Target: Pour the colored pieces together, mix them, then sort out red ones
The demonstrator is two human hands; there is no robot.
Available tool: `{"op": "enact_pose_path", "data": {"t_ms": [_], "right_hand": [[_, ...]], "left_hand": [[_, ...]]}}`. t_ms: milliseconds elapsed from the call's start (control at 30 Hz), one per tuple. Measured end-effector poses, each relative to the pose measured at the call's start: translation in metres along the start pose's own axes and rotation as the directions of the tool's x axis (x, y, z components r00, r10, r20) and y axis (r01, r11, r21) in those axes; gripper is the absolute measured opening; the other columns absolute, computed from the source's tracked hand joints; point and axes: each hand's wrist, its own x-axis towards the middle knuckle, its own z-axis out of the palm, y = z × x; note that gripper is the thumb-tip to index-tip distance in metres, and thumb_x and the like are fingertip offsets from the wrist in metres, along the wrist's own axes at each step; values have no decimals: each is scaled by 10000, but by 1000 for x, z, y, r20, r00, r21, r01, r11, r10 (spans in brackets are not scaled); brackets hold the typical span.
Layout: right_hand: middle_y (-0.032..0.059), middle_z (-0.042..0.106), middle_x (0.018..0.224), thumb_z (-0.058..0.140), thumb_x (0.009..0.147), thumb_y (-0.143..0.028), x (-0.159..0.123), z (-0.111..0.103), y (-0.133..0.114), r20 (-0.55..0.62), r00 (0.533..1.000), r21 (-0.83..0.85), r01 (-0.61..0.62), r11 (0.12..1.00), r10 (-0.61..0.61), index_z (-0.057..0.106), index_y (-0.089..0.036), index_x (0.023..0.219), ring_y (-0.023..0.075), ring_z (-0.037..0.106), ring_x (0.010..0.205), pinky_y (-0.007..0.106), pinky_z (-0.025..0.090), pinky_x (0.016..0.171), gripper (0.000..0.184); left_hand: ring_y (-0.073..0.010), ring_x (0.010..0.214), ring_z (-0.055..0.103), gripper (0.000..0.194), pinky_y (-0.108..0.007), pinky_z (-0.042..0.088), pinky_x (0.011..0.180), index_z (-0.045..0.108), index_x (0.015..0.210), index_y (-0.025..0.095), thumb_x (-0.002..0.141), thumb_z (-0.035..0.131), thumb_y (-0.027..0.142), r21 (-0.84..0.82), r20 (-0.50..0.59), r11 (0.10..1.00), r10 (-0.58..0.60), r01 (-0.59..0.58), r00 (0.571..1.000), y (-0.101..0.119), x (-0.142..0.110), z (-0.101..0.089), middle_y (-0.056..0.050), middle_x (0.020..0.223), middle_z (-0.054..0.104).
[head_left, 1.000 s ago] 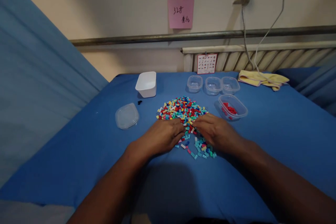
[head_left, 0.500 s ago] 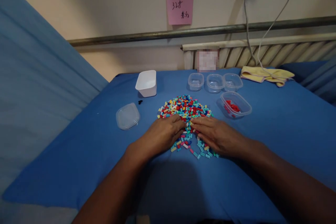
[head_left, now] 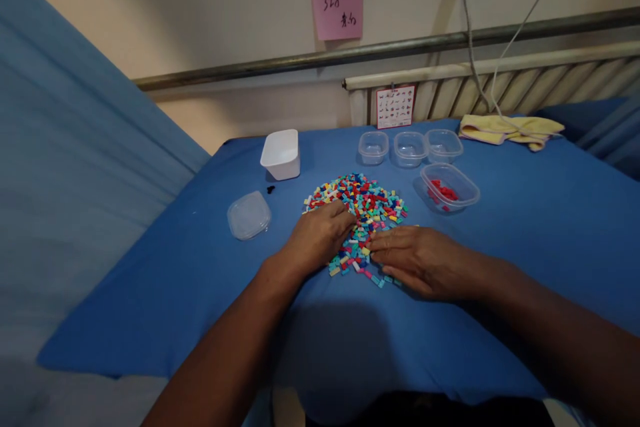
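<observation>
A heap of small multicoloured toy building bricks (head_left: 360, 193) lies in the middle of the blue-covered table, with loose bricks trailing toward me. My left hand (head_left: 323, 230) rests over the heap's left side. Its fingers are curled down among the bricks, and whatever they grip is hidden. At the front right edge of the heap, my right hand (head_left: 420, 260) lies low and flat, fingers stretched out and touching bricks. Red pieces (head_left: 443, 191) lie in a clear plastic container (head_left: 467, 195) to the right of the heap.
Behind the heap stand three clear containers (head_left: 373, 147). To the left are a white tub (head_left: 281, 155), a clear lid (head_left: 249, 216) and small black pieces (head_left: 271, 189). A yellow cloth (head_left: 505, 130) lies back right, under a cable (head_left: 470, 47). A blue curtain (head_left: 100, 80) hangs left.
My right hand has shifted slightly toward me and right, covering some front bricks. My left hand's fingers are more curled over the heap. The view has tilted slightly.
</observation>
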Motion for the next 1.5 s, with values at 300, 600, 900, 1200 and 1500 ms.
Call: {"op": "enact_pose_path", "data": {"t_ms": [300,600,900,1200,1500], "right_hand": [[134,713,1492,569,1097,-280,-1,1,-12,62,996,6,60,998,-60,689,-142,1448,286,602,1471,496,461,1274,396],[145,580,1636,580,1111,-374,-19,-2,-22,140,990,12,-13,1000,11,559,-163,1614,283,476,1577,516,373,1329,546],[168,346,1773,628,1067,-591,-50,1,-24,167,983,-28,-80,996,83,252,-201,1766,327,344,1645,557,328,1340,884],[181,346,1774,614,1080,-558,-56,3,-5,1,977,-126,-210,970,211,285,-234,1760,372,346,1639,649,316,1322,822],[145,339,1782,655,1053,-579,-54,9,-22,69,993,-29,-95,995,97,223,-265,1776,343,367,1634,581,354,1326,899]], "left_hand": [[-196,923,669,265,-300,524,758,740,1120,204,1125,490,292,13,-8,996,87,-87,996,3,-6,-8,-81,1034,703],[-292,1606,419,531,-518,412,1304,491,1623,178,1115,521,331,-28,149,999,-35,39,988,63,-84,-13,-150,1717,451],[-304,1659,301,666,-586,369,1327,334,1718,193,1120,514,425,-6,169,983,-177,181,969,96,-109,-5,-139,1778,312],[-306,1648,336,574,-680,292,1331,387,1692,222,1147,455,389,18,161,959,-283,284,945,108,-113,-13,-126,1759,363],[-329,1612,405,492,-702,310,1311,528,1607,214,1135,478,343,43,88,950,-313,311,946,116,-118,-12,-133,1670,516]]}}
